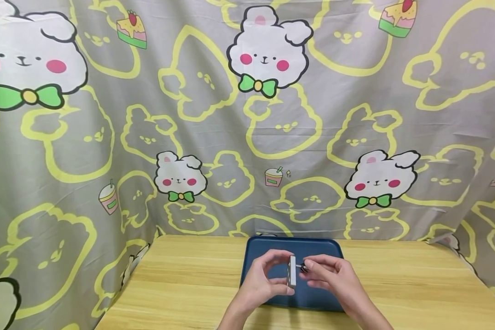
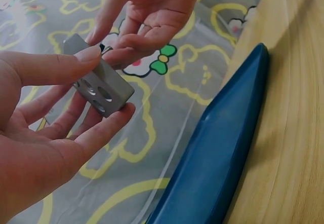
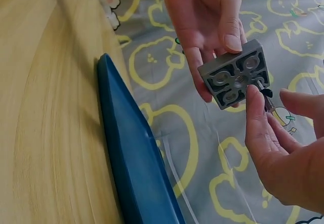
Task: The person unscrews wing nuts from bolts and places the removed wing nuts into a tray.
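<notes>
The block (image 1: 293, 272) sits upright between your hands, with the screw (image 3: 268, 93) at its right face. You look to be fitting or turning the screw, though you cannot tell how deep it sits. Your left hand (image 1: 256, 280) holds the block by its edges; your right hand's (image 1: 339, 276) fingers curl about the screw, right of the block. The next move likely calls for keeping the block steady and the screw square to it. Below the block lies the tray (image 1: 313, 300), on the counter (image 1: 181, 284).
</notes>
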### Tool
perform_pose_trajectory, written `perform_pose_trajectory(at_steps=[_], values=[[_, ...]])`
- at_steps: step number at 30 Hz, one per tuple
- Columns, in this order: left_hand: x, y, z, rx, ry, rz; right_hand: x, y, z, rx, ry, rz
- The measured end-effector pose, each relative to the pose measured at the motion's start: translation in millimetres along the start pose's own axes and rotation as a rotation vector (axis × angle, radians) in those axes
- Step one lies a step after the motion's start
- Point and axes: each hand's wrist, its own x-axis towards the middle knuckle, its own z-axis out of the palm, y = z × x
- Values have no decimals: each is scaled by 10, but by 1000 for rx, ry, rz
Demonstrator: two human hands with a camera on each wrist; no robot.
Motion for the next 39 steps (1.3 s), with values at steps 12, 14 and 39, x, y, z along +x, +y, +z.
perform_pose_trajectory(at_steps=[12, 14, 39], values=[[2, -13, 30, 18, -6, -1, 6, 6, -69, 29, -87, 36], [1, -14, 36, 20, -5, -3, 3, 12, -69, 26, -84, 25], [6, -18, 12, -109, -2, -31, -25, 66, 54, -437, 40, -753]])
